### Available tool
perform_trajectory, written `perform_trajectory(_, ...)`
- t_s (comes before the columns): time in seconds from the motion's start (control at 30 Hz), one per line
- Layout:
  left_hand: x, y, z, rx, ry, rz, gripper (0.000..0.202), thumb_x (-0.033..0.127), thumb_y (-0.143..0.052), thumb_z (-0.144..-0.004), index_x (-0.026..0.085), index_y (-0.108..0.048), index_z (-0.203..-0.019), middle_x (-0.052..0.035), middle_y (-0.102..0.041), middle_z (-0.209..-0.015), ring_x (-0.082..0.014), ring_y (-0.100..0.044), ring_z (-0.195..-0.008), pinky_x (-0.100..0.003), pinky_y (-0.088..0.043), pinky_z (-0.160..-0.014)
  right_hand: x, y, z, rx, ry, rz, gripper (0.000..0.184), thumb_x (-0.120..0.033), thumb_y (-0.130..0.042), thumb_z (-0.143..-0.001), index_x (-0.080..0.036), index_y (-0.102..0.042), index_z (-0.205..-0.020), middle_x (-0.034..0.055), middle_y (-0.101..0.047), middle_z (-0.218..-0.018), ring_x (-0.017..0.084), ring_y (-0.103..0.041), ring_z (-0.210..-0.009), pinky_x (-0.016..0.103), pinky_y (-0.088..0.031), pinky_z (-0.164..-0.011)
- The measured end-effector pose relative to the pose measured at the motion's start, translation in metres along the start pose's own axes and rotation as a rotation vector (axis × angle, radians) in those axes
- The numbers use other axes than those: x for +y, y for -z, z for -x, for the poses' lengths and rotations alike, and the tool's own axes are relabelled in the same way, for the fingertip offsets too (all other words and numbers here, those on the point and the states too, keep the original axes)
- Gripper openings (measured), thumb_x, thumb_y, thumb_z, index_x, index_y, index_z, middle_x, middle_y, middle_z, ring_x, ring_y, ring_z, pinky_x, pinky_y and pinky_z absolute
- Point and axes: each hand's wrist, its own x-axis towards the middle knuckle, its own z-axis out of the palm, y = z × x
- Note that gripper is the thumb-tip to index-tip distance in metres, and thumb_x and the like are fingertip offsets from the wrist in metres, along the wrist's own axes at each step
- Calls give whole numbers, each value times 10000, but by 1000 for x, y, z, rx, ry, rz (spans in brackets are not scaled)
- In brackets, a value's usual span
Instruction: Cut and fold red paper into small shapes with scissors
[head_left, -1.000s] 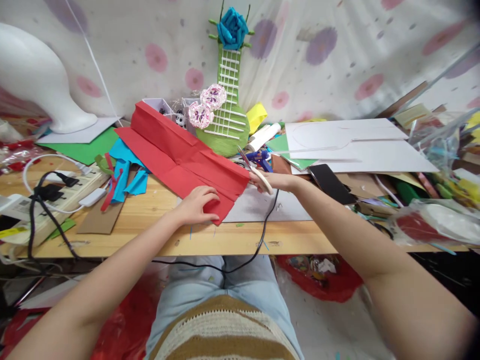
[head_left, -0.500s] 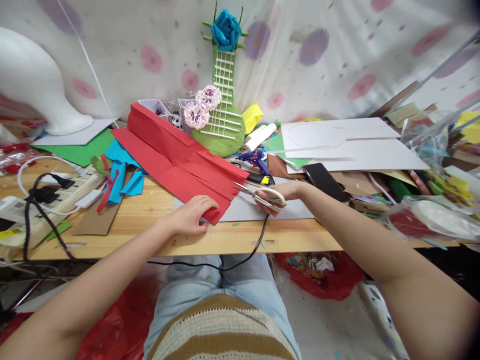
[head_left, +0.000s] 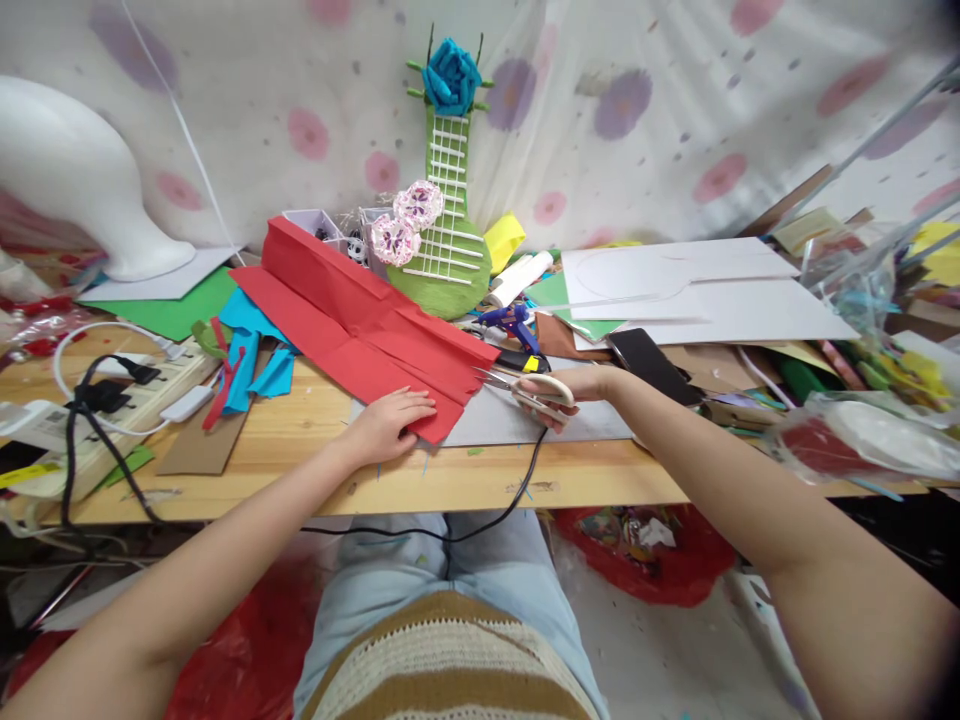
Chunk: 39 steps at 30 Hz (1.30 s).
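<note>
A creased sheet of red crepe paper (head_left: pixel 352 310) lies slantwise over the table, its near right end cut ragged. My left hand (head_left: pixel 394 425) holds the paper's near edge, fingers laid over the top and thumb low at the rim. In my right hand (head_left: pixel 566 395) is a pair of scissors (head_left: pixel 541 392) with pale handles. The slim blades point left and sit just at the paper's right edge; whether they touch it I cannot tell. Under that end lies a grey board (head_left: pixel 502 425).
Behind the paper stands a green guitar-shaped craft (head_left: pixel 442 275) with a blue flower. A blue glue gun (head_left: pixel 510 320) and a black phone (head_left: pixel 651 362) lie near my right hand. A power strip (head_left: pixel 142 410) with cables is at left; a black cord crosses the front edge.
My left fingers have stretched flatter over the red paper. The scissors have shifted slightly right. The whole view has moved a little.
</note>
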Motion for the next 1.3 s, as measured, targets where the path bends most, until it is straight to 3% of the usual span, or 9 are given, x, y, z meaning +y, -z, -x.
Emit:
perform_trajectory(0.1, -3, -3, -2, 7, 96, -15, 514, 101, -432, -724, 148, -569, -1218, -105, -592, -1259, -217, -491, -1233, -460, -346, -1078, -7, -7, 4, -54, 85, -43, 672, -810, -411, -701, -146, -468, -783, 12, -550, -593, 64, -444, -431, 158, -231, -339)
perform_trajectory(0.2, -2, -5, -4, 32, 166, 12, 523, 96, -395, -752, 172, -547, -1247, -75, -589, -1269, -193, -492, -1233, -453, -342, -1087, -15, -15, 9, -131, 131, -77, 663, -799, -403, -718, -152, -475, -845, 26, -574, -667, 77, -483, -485, 154, -268, -353)
perform_trajectory(0.33, 0, -6, -3, 91, 258, 52, 519, 118, -371, -774, 188, -528, -1264, -57, -571, -1295, -183, -499, -1225, -444, -358, -1080, -22, -19, 18, -217, 37, -64, 672, -779, -381, -750, -136, -494, -908, 71, -608, -744, 99, -543, -529, 154, -297, -355)
perform_trajectory(0.57, -2, -8, -3, 104, 341, 76, 505, 131, -378, -775, 199, -530, -1252, -47, -579, -1286, -180, -519, -1203, -423, -404, -1045, -17, -16, 30, -238, -63, -168, 807, -831, -246, -737, -115, -535, -972, 115, -626, -784, 137, -590, -579, 160, -228, -334)
perform_trajectory(0.73, 3, -6, -5, 129, 232, 44, 510, 108, -383, -779, 174, -525, -1265, -71, -537, -1331, -199, -407, -1303, -460, -346, -1085, -18, -23, 17, -335, 27, -190, 803, -825, -288, -733, -112, -550, -996, 117, -625, -800, 146, -586, -611, 164, -233, -341)
perform_trajectory(0.83, 7, -6, -6, 98, 89, -11, 475, 111, -389, -801, 158, -548, -1246, -87, -535, -1330, -213, -345, -1341, -476, -301, -1109, -23, -25, 6, -291, 49, -161, 793, -809, -255, -759, -115, -554, -1001, 115, -622, -828, 138, -575, -628, 163, -242, -352)
perform_trajectory(1.03, 9, -7, -7, 36, -6, -55, 461, 120, -414, -825, 169, -535, -1268, -95, -545, -1319, -219, -422, -1291, -474, -318, -1100, -30, -18, -3, -191, -125, -96, 767, -799, -281, -765, -123, -544, -1012, 119, -611, -846, 143, -576, -655, 174, -249, -375)
perform_trajectory(1.2, 6, -11, -6, 64, -44, -43, 438, 147, -406, -863, 170, -516, -1287, -99, -559, -1303, -215, -472, -1250, -470, -363, -1074, -29, -17, -6, -326, 18, -60, 729, -782, -298, -779, -113, -523, -960, 108, -605, -813, 132, -573, -627, 166, -239, -374)
perform_trajectory(1.3, 3, -14, -4, 74, -43, -23, 447, 151, -409, -867, 170, -499, -1304, -102, -561, -1300, -212, -479, -1244, -460, -370, -1071, -26, -17, -7, -340, 67, -33, 700, -760, -264, -808, -116, -507, -941, 77, -591, -758, 109, -555, -579, 161, -227, -367)
